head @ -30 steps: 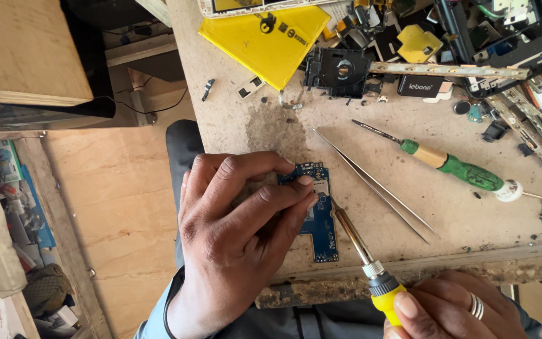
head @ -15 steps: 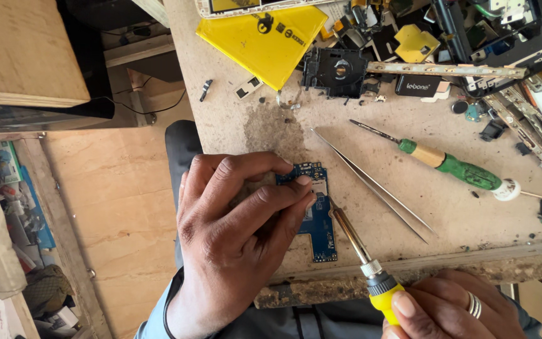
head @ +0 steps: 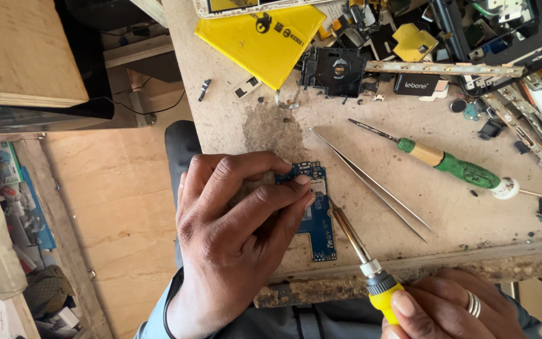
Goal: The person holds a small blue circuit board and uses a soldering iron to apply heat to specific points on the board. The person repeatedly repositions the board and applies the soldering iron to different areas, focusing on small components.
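Head view shows the left hand [head: 233, 232] pinning a blue circuit board [head: 318, 216] to the workbench [head: 409, 207] near its front edge, fingertips closed on it, while the right hand [head: 446, 307] grips a yellow-handled soldering iron [head: 362, 257] at the board's edge, so the tip needs steady placement.

View: there is one camera, worn on the person's head.
Looks: it faces almost straight down at the workbench [head: 409, 207].
Person's side: the bottom edge of the picture is nearest the person, and both arms come in from there.
Near: it is close, so the left hand [head: 233, 232] fills much of the middle.
Cut off: the right hand [head: 440, 311] sits at the bottom edge and only part of it shows.
Far side: the top edge shows the back of the bench.
Left part: the camera sees past the bench edge, down to the floor [head: 95, 207].
Shared: there is no second view to share with.
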